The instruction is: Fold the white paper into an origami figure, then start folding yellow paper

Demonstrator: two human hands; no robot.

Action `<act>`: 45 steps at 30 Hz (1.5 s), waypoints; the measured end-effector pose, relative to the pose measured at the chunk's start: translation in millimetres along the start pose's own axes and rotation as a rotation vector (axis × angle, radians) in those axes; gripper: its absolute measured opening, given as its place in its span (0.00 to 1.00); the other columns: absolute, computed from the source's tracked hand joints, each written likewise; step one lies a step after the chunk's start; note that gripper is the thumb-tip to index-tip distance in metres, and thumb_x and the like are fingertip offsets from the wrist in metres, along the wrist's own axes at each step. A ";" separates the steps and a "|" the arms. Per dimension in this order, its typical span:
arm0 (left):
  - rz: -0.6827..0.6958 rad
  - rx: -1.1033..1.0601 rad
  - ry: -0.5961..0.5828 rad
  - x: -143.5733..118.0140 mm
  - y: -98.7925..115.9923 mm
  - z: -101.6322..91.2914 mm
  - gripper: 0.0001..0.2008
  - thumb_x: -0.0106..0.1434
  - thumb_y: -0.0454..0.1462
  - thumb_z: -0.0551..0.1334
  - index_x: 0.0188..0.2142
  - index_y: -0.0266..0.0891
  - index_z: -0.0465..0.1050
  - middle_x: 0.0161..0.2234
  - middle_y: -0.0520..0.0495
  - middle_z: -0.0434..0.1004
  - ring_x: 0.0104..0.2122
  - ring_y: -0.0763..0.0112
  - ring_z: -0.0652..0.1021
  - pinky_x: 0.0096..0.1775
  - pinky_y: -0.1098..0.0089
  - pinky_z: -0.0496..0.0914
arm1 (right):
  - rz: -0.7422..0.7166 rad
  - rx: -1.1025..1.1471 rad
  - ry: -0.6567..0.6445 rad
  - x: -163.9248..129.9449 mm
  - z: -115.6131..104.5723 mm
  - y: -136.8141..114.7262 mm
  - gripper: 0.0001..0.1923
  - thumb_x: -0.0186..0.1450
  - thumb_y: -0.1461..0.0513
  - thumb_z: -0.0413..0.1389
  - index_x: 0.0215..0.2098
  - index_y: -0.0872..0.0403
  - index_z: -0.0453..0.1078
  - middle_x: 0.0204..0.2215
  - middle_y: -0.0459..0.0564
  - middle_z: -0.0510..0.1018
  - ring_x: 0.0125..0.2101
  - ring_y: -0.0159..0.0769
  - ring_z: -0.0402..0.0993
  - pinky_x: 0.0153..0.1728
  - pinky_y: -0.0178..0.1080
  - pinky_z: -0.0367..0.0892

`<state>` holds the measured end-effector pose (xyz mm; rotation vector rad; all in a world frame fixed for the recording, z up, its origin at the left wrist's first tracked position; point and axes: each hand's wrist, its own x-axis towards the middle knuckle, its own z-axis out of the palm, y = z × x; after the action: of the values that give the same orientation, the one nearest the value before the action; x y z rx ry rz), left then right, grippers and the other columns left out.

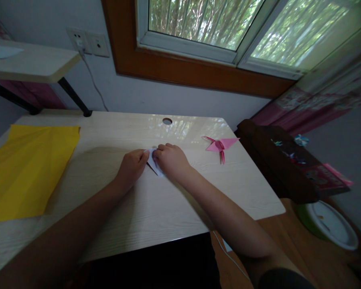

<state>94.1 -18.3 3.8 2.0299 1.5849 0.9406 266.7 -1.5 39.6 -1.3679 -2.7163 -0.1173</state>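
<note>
A small pale lilac folded paper point(154, 163) lies flat on the light wooden desk point(156, 208), near its middle. My left hand point(132, 166) presses the paper's left edge with its fingertips. My right hand point(170, 159) covers the paper's right part, fingers curled down on it. Most of the paper is hidden under the two hands. A finished pink paper crane point(220, 145) rests on the desk to the right of my right hand, apart from it.
A large yellow creased sheet point(27, 168) lies at the desk's left. A cable hole point(167, 121) sits near the back edge. A dark box point(289, 164) with small items stands right of the desk, a green-rimmed white lid point(331, 224) below it. A shelf point(30, 62) overhangs back left.
</note>
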 end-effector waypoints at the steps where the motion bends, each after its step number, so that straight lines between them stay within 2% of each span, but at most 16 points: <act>1: 0.029 0.027 -0.002 0.3 0.0 -0.2 0.21 0.72 0.43 0.50 0.25 0.40 0.70 0.26 0.48 0.74 0.27 0.66 0.72 0.34 0.66 0.64 | 0.010 0.011 -0.008 0.2 0.3 0.3 0.12 0.72 0.61 0.53 0.39 0.54 0.78 0.38 0.57 0.81 0.39 0.45 0.75 0.37 0.43 0.66; 6: 0.162 0.191 0.000 0.2 -2.4 -1.4 0.19 0.73 0.41 0.50 0.27 0.40 0.70 0.30 0.45 0.76 0.31 0.64 0.74 0.37 0.66 0.65 | 0.013 0.013 -0.038 0.3 -2.1 -3.5 0.11 0.71 0.64 0.52 0.39 0.55 0.78 0.38 0.56 0.81 0.38 0.44 0.75 0.35 0.42 0.66; 12: 0.228 0.352 0.024 1.0 -6.1 -4.1 0.18 0.73 0.38 0.50 0.28 0.39 0.71 0.30 0.44 0.77 0.30 0.65 0.74 0.35 0.66 0.64 | 0.071 0.016 -0.048 -0.3 -7.0 -13.2 0.12 0.72 0.63 0.50 0.42 0.55 0.76 0.41 0.56 0.80 0.39 0.43 0.76 0.37 0.41 0.67; 17: 0.212 0.423 0.035 1.2 -4.8 -10.3 0.17 0.71 0.37 0.52 0.26 0.39 0.68 0.28 0.46 0.76 0.29 0.67 0.74 0.34 0.66 0.63 | 0.112 0.111 -0.060 -2.9 -7.1 -8.7 0.12 0.73 0.58 0.51 0.44 0.53 0.76 0.42 0.55 0.81 0.42 0.42 0.76 0.41 0.40 0.67; 19: 0.176 0.458 0.048 1.2 -3.7 -13.1 0.15 0.69 0.37 0.54 0.25 0.40 0.67 0.27 0.48 0.75 0.28 0.67 0.73 0.32 0.65 0.61 | 0.121 0.197 -0.046 -6.4 -8.6 -0.1 0.12 0.72 0.57 0.54 0.48 0.52 0.74 0.43 0.53 0.81 0.42 0.41 0.76 0.42 0.39 0.67; 22: 0.142 0.486 0.077 1.6 -2.7 -16.3 0.13 0.67 0.37 0.56 0.24 0.41 0.65 0.27 0.48 0.73 0.27 0.67 0.72 0.30 0.65 0.61 | 0.056 0.361 0.041 -14.5 -11.1 17.7 0.18 0.70 0.57 0.58 0.56 0.52 0.70 0.48 0.53 0.79 0.46 0.40 0.76 0.47 0.39 0.68; 25: 0.153 0.417 0.115 2.7 -3.7 -17.5 0.12 0.65 0.35 0.56 0.24 0.41 0.64 0.30 0.47 0.72 0.29 0.67 0.72 0.32 0.66 0.64 | 0.003 0.445 0.139 -24.1 -9.3 36.0 0.20 0.69 0.57 0.60 0.58 0.53 0.68 0.50 0.54 0.79 0.50 0.42 0.73 0.53 0.44 0.67; 27: 0.148 0.306 0.140 3.7 -5.7 -16.8 0.09 0.63 0.34 0.57 0.26 0.41 0.64 0.34 0.47 0.72 0.31 0.68 0.73 0.35 0.66 0.68 | -0.067 0.456 0.168 -30.3 -4.3 45.6 0.16 0.68 0.57 0.61 0.52 0.52 0.72 0.49 0.54 0.79 0.52 0.43 0.72 0.57 0.48 0.64; 30: 0.149 0.079 0.167 4.7 -10.3 -14.3 0.05 0.60 0.30 0.58 0.30 0.41 0.63 0.41 0.46 0.72 0.37 0.67 0.77 0.40 0.66 0.73 | -0.060 0.507 0.210 -38.0 6.0 52.7 0.12 0.67 0.60 0.62 0.48 0.53 0.74 0.51 0.56 0.76 0.52 0.43 0.71 0.56 0.47 0.65; 33: 0.202 -0.080 0.192 4.5 -13.9 -11.9 0.10 0.58 0.27 0.57 0.38 0.41 0.65 0.51 0.43 0.69 0.47 0.64 0.77 0.46 0.62 0.76 | 0.005 0.592 0.143 -42.6 11.5 51.3 0.13 0.67 0.64 0.59 0.50 0.54 0.73 0.49 0.55 0.76 0.47 0.38 0.74 0.50 0.41 0.69; 36: 0.296 -0.044 0.136 3.2 -13.7 -10.8 0.19 0.57 0.25 0.57 0.47 0.42 0.68 0.57 0.41 0.68 0.57 0.59 0.73 0.52 0.58 0.75 | 0.097 0.566 0.069 -42.5 7.6 44.9 0.15 0.65 0.68 0.55 0.50 0.56 0.74 0.45 0.53 0.78 0.42 0.36 0.75 0.47 0.38 0.69; 38: 0.317 0.014 0.049 2.1 -11.7 -10.7 0.18 0.58 0.25 0.56 0.45 0.41 0.72 0.56 0.42 0.71 0.56 0.60 0.74 0.55 0.58 0.73 | 0.112 0.505 0.011 -39.7 1.5 40.0 0.16 0.64 0.69 0.54 0.49 0.56 0.75 0.44 0.54 0.78 0.42 0.36 0.75 0.48 0.37 0.68; 42: 0.300 0.165 -0.129 0.8 -7.8 -12.8 0.15 0.62 0.28 0.57 0.45 0.38 0.78 0.46 0.42 0.78 0.46 0.60 0.79 0.53 0.59 0.74 | 0.104 0.309 -0.136 -28.7 -11.9 32.8 0.14 0.66 0.67 0.54 0.46 0.57 0.78 0.43 0.55 0.80 0.42 0.38 0.77 0.46 0.36 0.68; 45: 0.330 0.297 -0.237 1.1 -7.2 -18.3 0.13 0.64 0.33 0.59 0.46 0.38 0.80 0.44 0.41 0.80 0.45 0.58 0.79 0.52 0.59 0.73 | 0.097 0.130 -0.309 -16.7 -21.4 31.9 0.13 0.67 0.65 0.54 0.46 0.55 0.78 0.43 0.56 0.81 0.41 0.40 0.78 0.43 0.36 0.69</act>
<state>76.3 -16.9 12.0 2.5579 1.3514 0.5615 303.3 1.7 59.6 -1.5920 -2.8266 0.2977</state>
